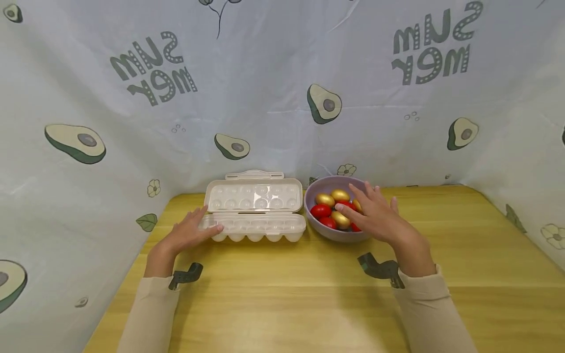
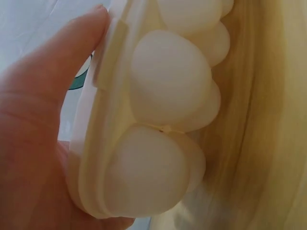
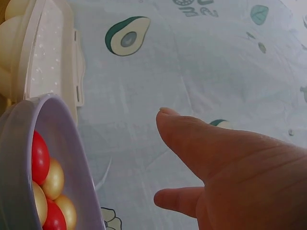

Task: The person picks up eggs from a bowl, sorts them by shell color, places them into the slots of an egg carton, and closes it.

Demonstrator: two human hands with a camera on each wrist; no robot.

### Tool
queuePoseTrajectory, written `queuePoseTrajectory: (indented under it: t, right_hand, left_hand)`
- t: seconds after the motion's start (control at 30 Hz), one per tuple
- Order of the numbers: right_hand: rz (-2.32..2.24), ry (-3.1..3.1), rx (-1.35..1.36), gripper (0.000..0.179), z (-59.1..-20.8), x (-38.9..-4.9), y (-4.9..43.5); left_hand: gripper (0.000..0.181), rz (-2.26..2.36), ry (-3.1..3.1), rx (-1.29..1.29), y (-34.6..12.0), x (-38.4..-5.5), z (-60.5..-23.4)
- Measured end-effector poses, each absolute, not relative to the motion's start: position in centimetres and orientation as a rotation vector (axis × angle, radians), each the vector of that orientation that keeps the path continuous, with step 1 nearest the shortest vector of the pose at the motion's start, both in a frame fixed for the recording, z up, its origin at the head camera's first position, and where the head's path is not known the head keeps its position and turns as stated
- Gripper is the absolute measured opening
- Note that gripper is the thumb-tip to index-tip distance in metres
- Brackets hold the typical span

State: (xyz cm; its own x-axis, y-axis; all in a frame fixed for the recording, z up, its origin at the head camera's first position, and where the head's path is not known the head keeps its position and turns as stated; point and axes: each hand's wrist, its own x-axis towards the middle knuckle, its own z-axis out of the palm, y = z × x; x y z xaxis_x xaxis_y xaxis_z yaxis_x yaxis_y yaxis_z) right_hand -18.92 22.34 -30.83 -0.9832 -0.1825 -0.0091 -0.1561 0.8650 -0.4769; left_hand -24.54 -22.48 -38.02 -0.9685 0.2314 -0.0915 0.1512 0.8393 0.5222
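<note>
An egg carton (image 1: 253, 223) of pale translucent plastic stands with its lid (image 1: 253, 195) raised behind it. The rounded cups (image 2: 170, 76) on its underside show large in the left wrist view. My left hand (image 1: 187, 230) holds the carton's left end, thumb along the front rim and fingers around the end. To the right, a purple bowl (image 1: 324, 234) contains several red eggs (image 1: 321, 211) and gold eggs (image 1: 324, 199). Over the bowl's right side, my right hand (image 1: 375, 213) hovers with spread fingers, holding nothing and hiding part of the eggs. In the right wrist view, the bowl (image 3: 72, 139) is apart from the thumb.
Both things stand on a yellowish wooden table (image 1: 273, 294), near its back edge. A pale cloth (image 1: 273, 98) printed with avocados and lettering hangs behind and at the sides. Dark camera mounts (image 1: 187, 274) are strapped at both wrists.
</note>
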Motion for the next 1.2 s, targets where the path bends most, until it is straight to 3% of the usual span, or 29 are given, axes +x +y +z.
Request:
queuePoseTrajectory:
  t: [0.37,1.2]
  right_hand:
    - [-0.775,2.968,-0.260,0.086,-30.9,-19.1,22.5]
    - [-0.857,2.969,-0.341,0.080,-32.4,-20.3,23.2]
  left_hand:
    - [0.098,1.046,2.856,0.430,-22.9,-23.9,-40.1]
    - [0.092,0.939,3.072,0.391,-22.8,-23.2,-43.1]
